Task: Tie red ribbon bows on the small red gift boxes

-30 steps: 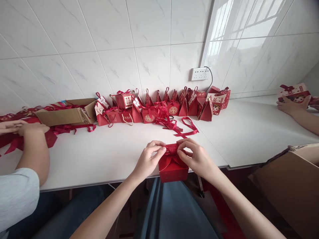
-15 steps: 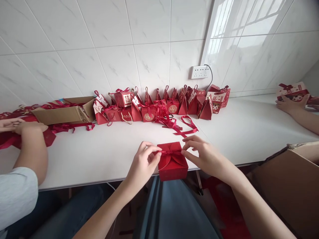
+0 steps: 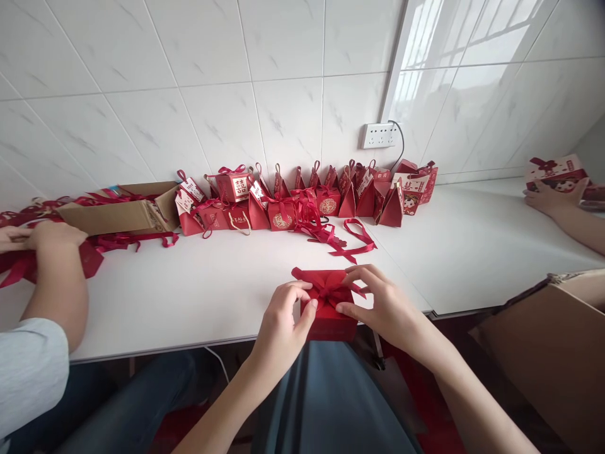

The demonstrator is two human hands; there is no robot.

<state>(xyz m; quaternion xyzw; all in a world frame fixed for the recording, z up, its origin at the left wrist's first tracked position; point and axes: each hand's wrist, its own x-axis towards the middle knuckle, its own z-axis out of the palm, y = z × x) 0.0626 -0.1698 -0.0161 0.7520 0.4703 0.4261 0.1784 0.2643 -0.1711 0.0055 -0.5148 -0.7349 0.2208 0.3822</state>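
A small red gift box [image 3: 331,329] sits at the front edge of the white table, with a red ribbon [image 3: 328,291] tied in a bow on its top. My left hand [image 3: 289,314] is at the box's left side, thumb and forefinger pinching the left part of the bow. From the right, my right hand [image 3: 380,299] curls its thumb and fingers round the bow's other side. Ribbon ends stick out at the box's back left corner and beneath my right fingers. Exactly what lies between the fingertips is partly hidden.
Several finished-looking red gift boxes [image 3: 282,215] line the wall, with loose ribbons [image 3: 355,238] before them. A cardboard box [image 3: 111,217] stands left, near a co-worker's hands [image 3: 51,236]. Another person's hand [image 3: 555,197] holds a printed box [image 3: 562,169] far right. A large carton [image 3: 543,353] stands lower right.
Both my hands have come closer together over the box. The ribbon at its centre now forms fuller bow loops, where before its knot lay flatter and my hands were wider apart.
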